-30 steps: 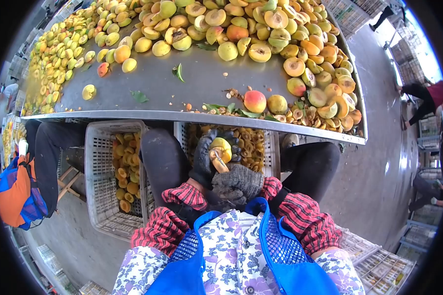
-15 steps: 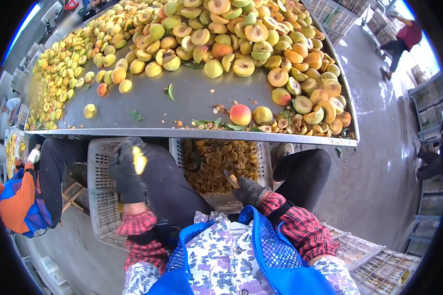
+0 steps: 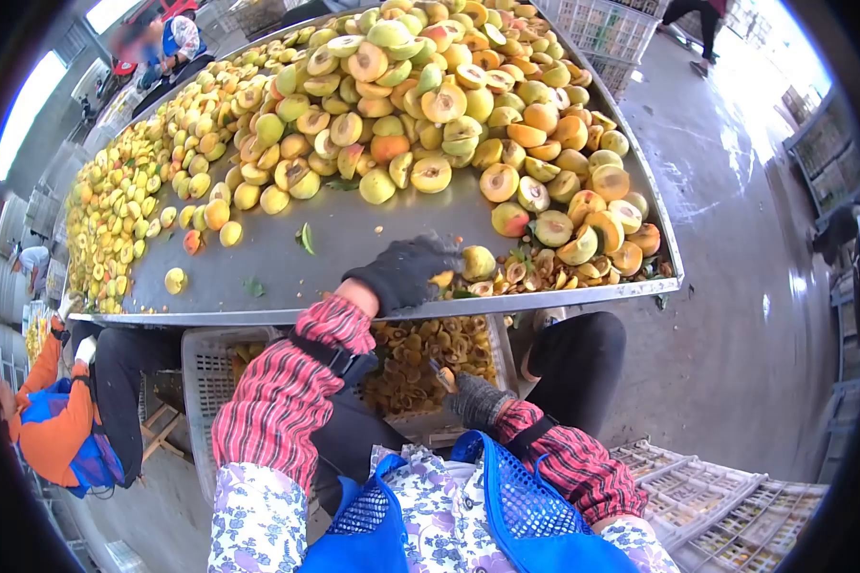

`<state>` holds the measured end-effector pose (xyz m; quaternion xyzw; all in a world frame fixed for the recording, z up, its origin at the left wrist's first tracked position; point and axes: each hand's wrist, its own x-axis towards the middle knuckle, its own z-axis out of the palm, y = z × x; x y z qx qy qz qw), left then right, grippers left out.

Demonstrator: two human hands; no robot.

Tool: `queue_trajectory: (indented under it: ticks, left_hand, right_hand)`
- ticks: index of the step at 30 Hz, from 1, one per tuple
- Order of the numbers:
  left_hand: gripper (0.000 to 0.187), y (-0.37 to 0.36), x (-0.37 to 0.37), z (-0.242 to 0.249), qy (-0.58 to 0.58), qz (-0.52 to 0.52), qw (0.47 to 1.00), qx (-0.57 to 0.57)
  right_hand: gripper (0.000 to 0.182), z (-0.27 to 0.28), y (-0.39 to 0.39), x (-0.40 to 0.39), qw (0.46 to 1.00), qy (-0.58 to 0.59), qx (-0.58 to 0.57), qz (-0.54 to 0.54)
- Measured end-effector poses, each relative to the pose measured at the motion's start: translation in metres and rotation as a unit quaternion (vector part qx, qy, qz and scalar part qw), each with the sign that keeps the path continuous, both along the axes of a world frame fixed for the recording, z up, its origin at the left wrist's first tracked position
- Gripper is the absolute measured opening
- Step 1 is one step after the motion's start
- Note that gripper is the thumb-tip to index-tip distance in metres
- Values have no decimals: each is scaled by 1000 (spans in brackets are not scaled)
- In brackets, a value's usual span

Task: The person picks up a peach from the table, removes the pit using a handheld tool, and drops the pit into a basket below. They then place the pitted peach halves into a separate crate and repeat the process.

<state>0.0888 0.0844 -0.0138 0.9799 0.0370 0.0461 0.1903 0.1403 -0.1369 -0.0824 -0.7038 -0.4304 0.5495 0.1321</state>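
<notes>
- Left hand [image 3: 413, 272] moved from the crate [image 3: 204, 372] to the table [image 3: 291, 267], near a yellow fruit [image 3: 479, 263]
- Can't tell its fingers' shape
- Right hand [image 3: 478, 400] curls fingers round a small tool [image 3: 445, 378]

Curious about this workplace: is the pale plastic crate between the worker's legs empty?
No, the crate is not empty: brownish-yellow fruit pieces spread across its visible inside. Their depth I cannot tell.
</notes>
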Motion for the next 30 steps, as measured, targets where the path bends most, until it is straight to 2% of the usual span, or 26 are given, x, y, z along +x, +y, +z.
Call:
queue_trajectory:
  ticks: [1,2,5,8,9,10,11,12,15,16,19,21,23,24,27,28,29,30]
  left_hand:
    - [42,2,10,-3,33,-43,998,9]
    - [45,7,17,-5,77,-36,996,-4]
    - [48,12,23,1,113,-5,993,-42]
    - [48,15,12,-7,12,82,989,-125]
    - [47,14,6,-5,-26,134,935,-328]
    - [47,12,-1,-1,-65,180,836,-515]
    - [47,11,-9,2,-101,216,696,-677]
    - [47,13,-20,-1,-171,127,590,-778]
    - [47,-20,-38,28,-259,102,447,-850]
    - [42,-29,-41,31,-269,105,425,-858]
    - [40,-52,-46,28,-285,174,278,-901]
    - [38,-66,-48,14,-287,190,291,-893]
    - [37,-81,-47,-5,-301,189,365,-860]
    - [36,-91,-48,1,-308,194,495,-789]
    - [41,-101,-51,14,-275,161,401,-859]
    - [40,-98,-57,19,-218,157,360,-893]
    - [41,-95,-65,14,-213,199,595,-749]
    - [42,-93,-71,10,-191,227,783,-546]
  right_hand:
    - [34,3,0,3,1000,14,-14,-19]
    - [33,-2,0,5,1000,9,-14,-6]
    - [32,-3,1,7,999,5,-10,-30]
    - [28,5,0,7,995,59,18,-83]
    - [26,11,-1,8,986,116,30,-112]
    - [25,21,-3,11,974,173,42,-141]
    - [24,33,-4,13,957,230,54,-170]
    - [22,51,-4,14,949,243,37,-199]
    - [22,84,1,18,941,260,45,-211]
    - [22,90,2,17,918,314,43,-237]
    - [19,90,11,11,869,397,53,-289]
    - [21,88,19,6,856,401,87,-313]
    - [22,94,25,1,850,391,118,-334]
    - [26,100,28,-1,844,384,119,-354]
    - [33,88,33,3,869,296,168,-360]
    - [36,90,32,6,885,282,147,-339]
    - [38,81,33,8,913,186,213,-295]
    - [40,76,38,8,925,87,276,-246]
